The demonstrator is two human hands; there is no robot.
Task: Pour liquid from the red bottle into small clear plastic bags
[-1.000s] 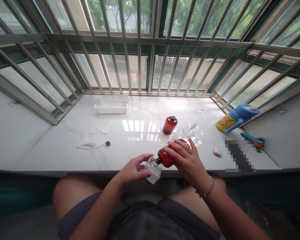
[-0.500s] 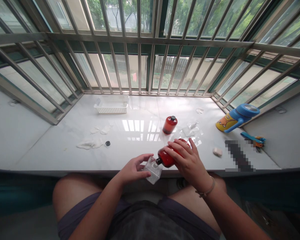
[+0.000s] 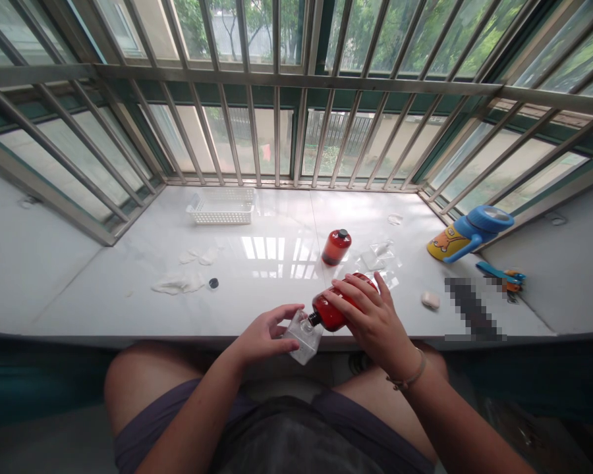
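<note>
My left hand (image 3: 269,334) grips a small clear square bottle (image 3: 305,345), tilted, just off the counter's front edge. In my right hand (image 3: 370,319) is a red bottle (image 3: 332,315), tipped far over so its black threaded neck meets the mouth of the clear one. Whether liquid is flowing between them is too small to see. A second red bottle (image 3: 336,249) with a dark cap stands upright behind my right hand. To the left, a small black cap (image 3: 213,284) lies on the counter beside crumpled white gloves or wipes (image 3: 178,284).
On the white counter (image 3: 257,309), a white perforated basket (image 3: 221,207) sits at the back left. Clear plastic pieces (image 3: 377,255) lie right of the standing bottle. Further right are a pale earbud-like case (image 3: 430,301), a blue-and-yellow flask (image 3: 454,238) and a blue strap with keys (image 3: 501,273). Window bars enclose the back.
</note>
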